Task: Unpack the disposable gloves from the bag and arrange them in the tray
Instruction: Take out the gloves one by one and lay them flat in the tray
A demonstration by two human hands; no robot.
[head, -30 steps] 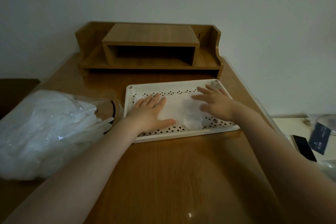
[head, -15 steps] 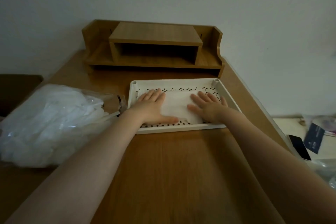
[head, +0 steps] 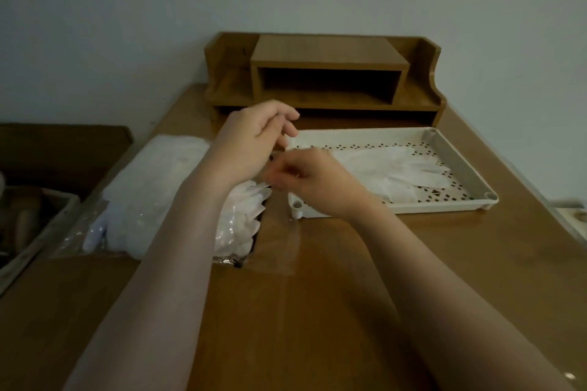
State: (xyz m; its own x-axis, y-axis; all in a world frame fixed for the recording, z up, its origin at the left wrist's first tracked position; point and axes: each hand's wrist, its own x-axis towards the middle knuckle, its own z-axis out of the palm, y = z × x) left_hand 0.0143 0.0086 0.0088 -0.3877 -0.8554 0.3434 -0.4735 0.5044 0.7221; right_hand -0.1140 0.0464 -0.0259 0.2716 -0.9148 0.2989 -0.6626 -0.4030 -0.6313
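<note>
Both hands [head: 273, 165] have left the tray [head: 462, 165] for the bag [head: 165, 197], right fingers pinching a glove [head: 259, 189]; several could drag out together.

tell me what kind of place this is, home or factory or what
Probably a home desk or study corner: a wooden desk against a plain wall, a small wooden desktop shelf at its back, and a white perforated tray on it.
</note>
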